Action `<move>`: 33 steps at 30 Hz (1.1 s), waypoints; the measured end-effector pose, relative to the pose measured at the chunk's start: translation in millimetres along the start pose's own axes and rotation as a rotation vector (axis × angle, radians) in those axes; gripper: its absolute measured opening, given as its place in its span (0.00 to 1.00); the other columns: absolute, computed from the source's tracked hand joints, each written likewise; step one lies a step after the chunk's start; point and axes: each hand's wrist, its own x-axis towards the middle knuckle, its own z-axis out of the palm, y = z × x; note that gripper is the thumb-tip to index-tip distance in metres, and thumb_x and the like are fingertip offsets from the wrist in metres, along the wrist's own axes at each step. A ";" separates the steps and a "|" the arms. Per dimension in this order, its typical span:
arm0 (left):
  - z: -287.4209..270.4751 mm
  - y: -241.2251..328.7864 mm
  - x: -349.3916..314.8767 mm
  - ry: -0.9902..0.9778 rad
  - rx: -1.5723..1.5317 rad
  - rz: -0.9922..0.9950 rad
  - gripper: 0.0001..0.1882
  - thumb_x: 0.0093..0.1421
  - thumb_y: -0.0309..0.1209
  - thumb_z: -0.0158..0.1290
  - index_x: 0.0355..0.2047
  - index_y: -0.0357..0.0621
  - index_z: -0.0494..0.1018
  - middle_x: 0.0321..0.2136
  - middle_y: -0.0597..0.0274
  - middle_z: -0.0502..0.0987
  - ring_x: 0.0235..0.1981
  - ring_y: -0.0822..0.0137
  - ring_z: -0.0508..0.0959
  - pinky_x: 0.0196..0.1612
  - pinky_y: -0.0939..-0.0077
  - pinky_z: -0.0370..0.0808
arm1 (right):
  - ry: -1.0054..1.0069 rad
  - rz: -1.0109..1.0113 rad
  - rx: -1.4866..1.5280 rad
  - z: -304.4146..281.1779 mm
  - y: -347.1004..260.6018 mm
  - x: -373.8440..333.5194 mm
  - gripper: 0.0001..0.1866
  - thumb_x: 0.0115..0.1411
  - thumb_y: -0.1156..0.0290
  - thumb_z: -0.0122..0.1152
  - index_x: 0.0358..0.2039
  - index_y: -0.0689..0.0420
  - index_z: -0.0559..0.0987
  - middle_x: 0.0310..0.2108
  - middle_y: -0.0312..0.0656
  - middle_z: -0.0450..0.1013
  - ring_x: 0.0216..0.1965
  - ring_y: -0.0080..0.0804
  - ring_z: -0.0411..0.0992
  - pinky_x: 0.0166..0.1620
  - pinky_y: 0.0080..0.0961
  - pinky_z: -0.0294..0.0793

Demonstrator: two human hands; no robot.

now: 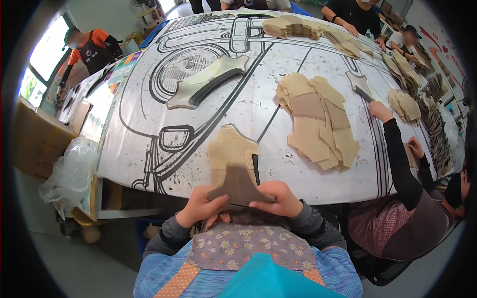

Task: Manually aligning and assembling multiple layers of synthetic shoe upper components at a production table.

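Note:
Both my hands are at the near edge of the table, gripping the lower corners of a grey-brown flared fabric piece. My left hand pinches its left corner, thumb on top. The right corner is between the thumb and fingers of my right hand. Beyond the flared piece, a beige mesh piece lies flat on the table; whether the two are joined I cannot tell. A dark curved strip shows along the mesh piece's right side.
The table has a white cover with black line drawings. A stack of beige mesh pieces lies right of centre. Farther left is a pale template with a black curved bar. A co-worker's hand touches a similar template on the right.

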 end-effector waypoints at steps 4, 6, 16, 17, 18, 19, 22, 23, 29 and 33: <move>9.0 5.1 8.6 0.063 -0.173 -0.077 0.12 0.68 0.30 0.51 0.40 0.31 0.78 0.36 0.63 0.82 0.38 0.78 0.77 0.39 0.78 0.75 | 0.146 0.415 0.324 12.2 1.0 4.4 0.17 0.61 0.63 0.66 0.43 0.64 0.81 0.31 0.40 0.80 0.32 0.21 0.75 0.37 0.23 0.73; 11.0 3.0 11.6 0.109 -0.265 -0.122 0.14 0.68 0.31 0.51 0.44 0.29 0.77 0.39 0.62 0.82 0.39 0.76 0.77 0.42 0.79 0.74 | 0.191 0.415 0.374 14.6 5.1 10.8 0.17 0.62 0.63 0.65 0.44 0.65 0.81 0.31 0.40 0.80 0.33 0.19 0.74 0.38 0.22 0.73; 6.2 -22.3 -4.2 0.203 -0.448 0.003 0.13 0.65 0.27 0.54 0.47 0.31 0.76 0.40 0.62 0.81 0.43 0.73 0.77 0.45 0.77 0.74 | 0.143 -0.281 -0.243 10.1 11.6 15.4 0.17 0.52 0.71 0.72 0.44 0.56 0.81 0.39 0.38 0.79 0.45 0.34 0.76 0.48 0.32 0.73; 0.7 -27.3 -6.5 0.117 -0.298 0.095 0.13 0.64 0.26 0.55 0.47 0.33 0.77 0.40 0.61 0.82 0.43 0.72 0.78 0.46 0.76 0.74 | 0.101 -0.245 -0.199 9.1 13.9 12.7 0.17 0.50 0.71 0.72 0.42 0.53 0.81 0.40 0.38 0.78 0.49 0.40 0.74 0.50 0.35 0.72; -1.3 -22.3 -6.3 0.031 -0.150 0.187 0.13 0.62 0.25 0.56 0.47 0.35 0.77 0.40 0.60 0.82 0.42 0.71 0.79 0.46 0.75 0.74 | 0.100 -0.244 -0.200 10.9 15.9 12.0 0.17 0.50 0.71 0.72 0.42 0.53 0.81 0.40 0.38 0.78 0.49 0.40 0.74 0.50 0.35 0.72; -1.0 -16.6 -5.9 0.031 -0.152 0.187 0.13 0.62 0.25 0.56 0.47 0.35 0.77 0.40 0.60 0.82 0.42 0.71 0.79 0.46 0.75 0.74 | 0.126 -0.227 -0.183 13.1 17.7 11.7 0.17 0.50 0.71 0.72 0.41 0.53 0.81 0.39 0.38 0.78 0.47 0.40 0.74 0.49 0.36 0.73; -0.5 -4.4 -5.6 0.050 0.259 0.296 0.13 0.60 0.21 0.57 0.46 0.35 0.77 0.41 0.60 0.81 0.43 0.70 0.79 0.45 0.72 0.75 | 0.185 -0.185 -0.179 20.9 23.6 11.7 0.15 0.50 0.71 0.72 0.40 0.53 0.82 0.37 0.40 0.79 0.42 0.43 0.75 0.45 0.37 0.73; 0.3 -11.9 -5.5 0.080 0.231 0.235 0.14 0.58 0.20 0.57 0.46 0.35 0.76 0.41 0.59 0.81 0.43 0.68 0.79 0.45 0.73 0.76 | 0.223 -0.162 -0.195 23.1 24.1 11.8 0.14 0.50 0.71 0.71 0.38 0.54 0.82 0.35 0.42 0.78 0.39 0.46 0.75 0.42 0.38 0.73; -4.5 0.0 8.7 0.109 -0.090 -0.095 0.14 0.61 0.23 0.54 0.48 0.31 0.75 0.41 0.63 0.80 0.42 0.71 0.77 0.47 0.74 0.74 | 0.256 -0.094 -0.114 20.7 9.0 23.0 0.09 0.53 0.68 0.69 0.34 0.55 0.81 0.28 0.44 0.76 0.34 0.47 0.74 0.38 0.39 0.70; -8.1 -10.6 6.1 0.100 -0.092 0.038 0.15 0.56 0.24 0.61 0.44 0.34 0.77 0.38 0.59 0.82 0.40 0.70 0.79 0.45 0.72 0.75 | 0.277 -0.177 -0.191 24.7 20.4 17.6 0.08 0.52 0.68 0.69 0.33 0.53 0.81 0.29 0.40 0.78 0.34 0.42 0.75 0.43 0.38 0.70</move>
